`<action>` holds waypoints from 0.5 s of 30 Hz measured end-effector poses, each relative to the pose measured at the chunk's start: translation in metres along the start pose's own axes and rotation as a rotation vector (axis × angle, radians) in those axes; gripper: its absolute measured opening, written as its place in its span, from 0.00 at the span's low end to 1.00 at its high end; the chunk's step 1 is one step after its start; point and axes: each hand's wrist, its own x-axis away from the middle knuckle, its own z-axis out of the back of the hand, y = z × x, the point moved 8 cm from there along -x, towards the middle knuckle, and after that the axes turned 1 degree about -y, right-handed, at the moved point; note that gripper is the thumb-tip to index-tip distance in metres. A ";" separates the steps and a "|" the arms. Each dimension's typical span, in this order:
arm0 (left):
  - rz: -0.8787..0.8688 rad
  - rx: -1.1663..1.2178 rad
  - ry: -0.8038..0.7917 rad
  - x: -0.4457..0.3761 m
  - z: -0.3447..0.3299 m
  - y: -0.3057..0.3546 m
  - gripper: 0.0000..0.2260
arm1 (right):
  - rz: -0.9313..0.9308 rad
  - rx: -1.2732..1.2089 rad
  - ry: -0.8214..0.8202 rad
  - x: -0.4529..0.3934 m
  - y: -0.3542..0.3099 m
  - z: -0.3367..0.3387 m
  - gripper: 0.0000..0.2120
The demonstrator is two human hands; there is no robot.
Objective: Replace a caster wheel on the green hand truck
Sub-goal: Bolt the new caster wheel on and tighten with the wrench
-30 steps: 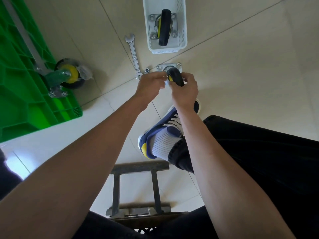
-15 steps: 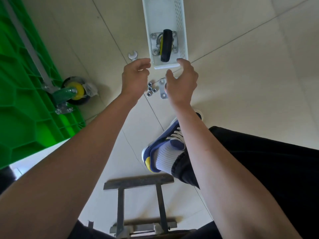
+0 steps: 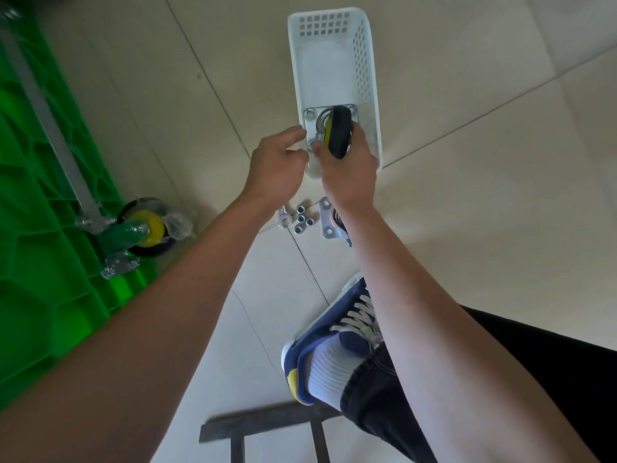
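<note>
You were fetching the new caster (image 3: 335,132) from the white basket (image 3: 370,95): your right hand (image 3: 350,168) gripped its wheel, your left hand (image 3: 277,165) beside it, fingers loosely apart. Next you likely needed to carry it to the green hand truck (image 3: 43,228) and align the plate holes.

White perforated basket (image 3: 369,61), black-and-yellow caster (image 3: 338,132), green hand truck (image 3: 40,262), blue-and-white shoe (image 3: 340,322).

Tiled floor (image 3: 467,228), white basket (image 3: 370,78), loose nuts (image 3: 302,219), caster plate (image 3: 329,217), green hand truck (image 3: 43,262), stool (image 3: 267,426)
</note>
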 end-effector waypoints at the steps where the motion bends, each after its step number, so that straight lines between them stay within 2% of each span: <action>1: -0.007 -0.016 -0.024 0.001 -0.001 0.001 0.18 | 0.002 0.018 0.005 -0.002 0.000 -0.001 0.18; 7: 0.047 0.027 -0.156 0.005 -0.011 0.001 0.22 | 0.045 0.096 0.063 -0.005 -0.004 0.009 0.12; 10: 0.049 0.022 -0.215 0.011 -0.017 0.005 0.14 | 0.070 0.078 0.051 -0.004 -0.011 0.013 0.04; 13: 0.058 0.026 -0.235 0.014 -0.018 0.008 0.15 | 0.068 0.031 0.092 -0.005 -0.015 0.021 0.04; 15: 0.061 0.020 -0.225 0.013 -0.016 0.009 0.21 | 0.065 0.000 0.119 -0.004 -0.017 0.025 0.07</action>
